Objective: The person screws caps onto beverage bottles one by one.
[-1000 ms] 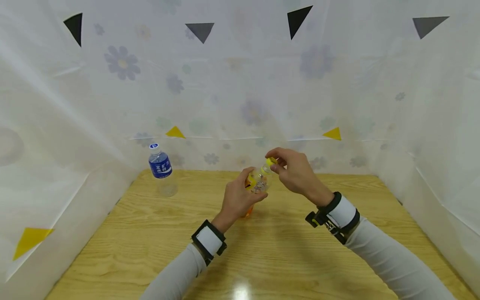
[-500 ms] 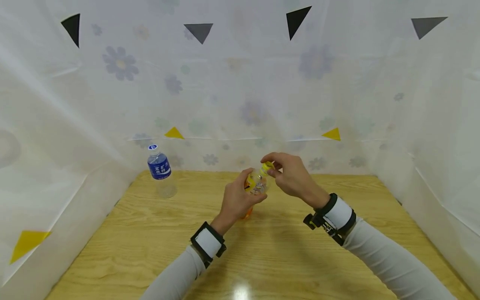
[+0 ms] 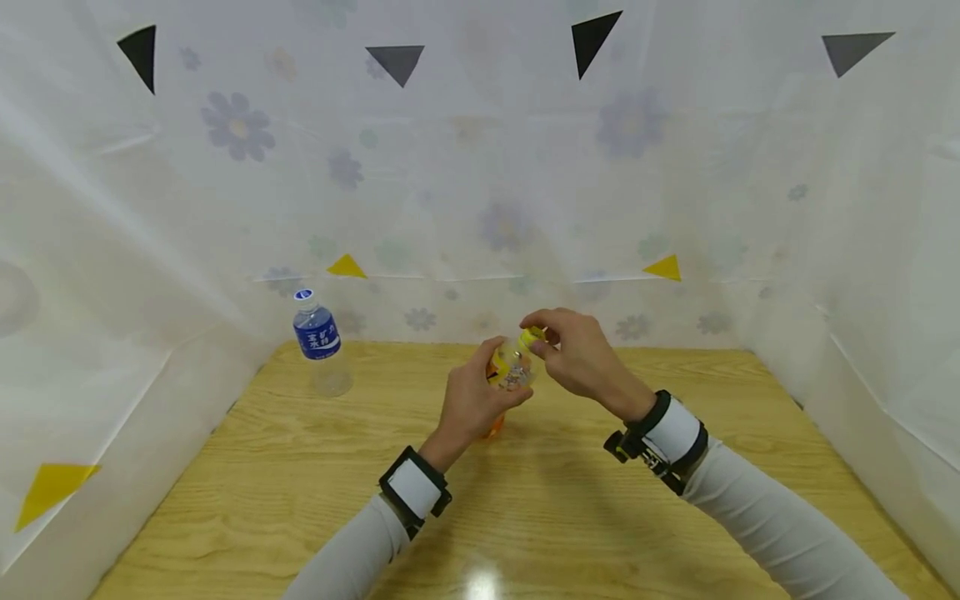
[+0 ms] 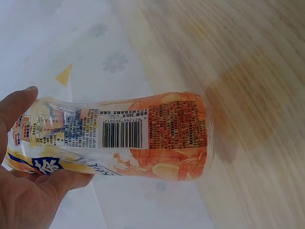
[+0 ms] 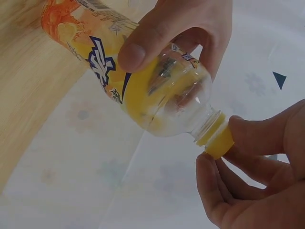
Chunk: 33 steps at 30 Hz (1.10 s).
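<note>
My left hand (image 3: 474, 398) grips the upper body of a clear plastic drink bottle (image 4: 157, 136) with an orange and yellow label. The bottle is tilted, its neck up toward my right hand (image 3: 583, 354). Between thumb and fingertips, my right hand pinches a yellow bottle cap (image 5: 220, 143) at the bottle's mouth. In the right wrist view a narrow gap shows between the cap and the yellow ring (image 5: 209, 129) on the neck. Through its clear shoulder the bottle looks empty. The left wrist view shows the bottle's base just over the wooden table (image 4: 267, 157); whether it touches is unclear.
A second clear bottle (image 3: 318, 335), with a blue label and white cap, stands upright at the table's back left. White flower-patterned sheeting (image 3: 480, 167) with black, grey and yellow triangles encloses the table at the back and sides.
My right hand has come down and slightly left, bringing the yellow cap from above the bottle's mouth onto it. My left hand and the bottle have hardly moved.
</note>
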Each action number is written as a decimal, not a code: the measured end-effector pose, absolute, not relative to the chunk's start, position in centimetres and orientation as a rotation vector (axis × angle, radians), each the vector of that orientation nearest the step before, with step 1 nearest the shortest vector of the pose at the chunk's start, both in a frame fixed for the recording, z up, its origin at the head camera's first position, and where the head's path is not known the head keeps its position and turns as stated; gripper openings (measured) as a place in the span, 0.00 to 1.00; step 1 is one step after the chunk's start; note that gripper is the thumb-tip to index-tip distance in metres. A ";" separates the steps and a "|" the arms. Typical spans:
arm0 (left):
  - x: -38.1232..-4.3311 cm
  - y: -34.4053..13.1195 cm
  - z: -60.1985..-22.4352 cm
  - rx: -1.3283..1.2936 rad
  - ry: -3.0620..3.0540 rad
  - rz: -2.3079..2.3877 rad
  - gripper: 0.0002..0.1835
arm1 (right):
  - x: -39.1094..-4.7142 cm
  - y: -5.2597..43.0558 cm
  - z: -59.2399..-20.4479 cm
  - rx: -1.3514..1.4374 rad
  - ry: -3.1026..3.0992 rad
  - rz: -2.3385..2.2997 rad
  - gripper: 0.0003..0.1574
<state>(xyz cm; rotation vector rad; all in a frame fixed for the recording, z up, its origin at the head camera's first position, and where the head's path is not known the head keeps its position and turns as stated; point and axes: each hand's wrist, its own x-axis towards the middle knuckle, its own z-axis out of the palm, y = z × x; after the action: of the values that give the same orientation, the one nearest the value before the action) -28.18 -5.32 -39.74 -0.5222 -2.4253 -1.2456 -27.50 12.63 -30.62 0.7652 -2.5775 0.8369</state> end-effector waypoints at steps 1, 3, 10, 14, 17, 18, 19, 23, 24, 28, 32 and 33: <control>-28.2 -5.3 -39.7 -0.520 -2.426 -1.240 0.42 | -27.5 12.6 -30.7 0.755 -2.572 0.829 0.15; -28.1 -5.4 -39.7 -0.517 -2.425 -1.233 0.42 | -27.6 12.4 -30.9 0.725 -2.562 0.812 0.14; -27.9 -5.3 -39.8 -0.520 -2.430 -1.246 0.42 | -27.9 12.2 -31.7 0.625 -2.577 0.766 0.19; -27.8 -5.2 -39.9 -0.518 -2.433 -1.263 0.42 | -28.0 12.2 -32.0 0.610 -2.574 0.760 0.21; -27.9 -5.2 -39.8 -0.524 -2.426 -1.262 0.42 | -28.0 12.2 -32.0 0.602 -2.568 0.750 0.21; -27.9 -5.2 -39.8 -0.523 -2.424 -1.259 0.42 | -27.9 12.2 -32.0 0.599 -2.567 0.745 0.21; -27.9 -5.2 -39.8 -0.522 -2.426 -1.257 0.42 | -27.9 12.2 -32.0 0.597 -2.566 0.741 0.22; -27.9 -5.1 -39.7 -0.518 -2.434 -1.257 0.42 | -27.9 12.3 -32.0 0.591 -2.559 0.721 0.22; -27.9 -5.1 -39.6 -0.519 -2.434 -1.257 0.42 | -27.9 12.3 -32.0 0.591 -2.557 0.715 0.22; -27.9 -5.1 -39.6 -0.527 -2.429 -1.255 0.42 | -27.9 12.3 -32.0 0.578 -2.573 0.695 0.25; -27.9 -5.1 -39.5 -0.532 -2.426 -1.252 0.41 | -27.6 12.5 -31.9 0.549 -2.643 0.718 0.36; -27.9 -5.1 -39.5 -0.532 -2.427 -1.251 0.41 | -27.5 12.6 -31.8 0.544 -2.662 0.731 0.39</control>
<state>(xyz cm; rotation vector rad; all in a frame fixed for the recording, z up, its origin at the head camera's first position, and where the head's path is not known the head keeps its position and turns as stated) -27.87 -5.08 -39.53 -0.5319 -2.4273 -1.2513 -27.55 12.57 -31.79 0.5444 -2.6622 0.7312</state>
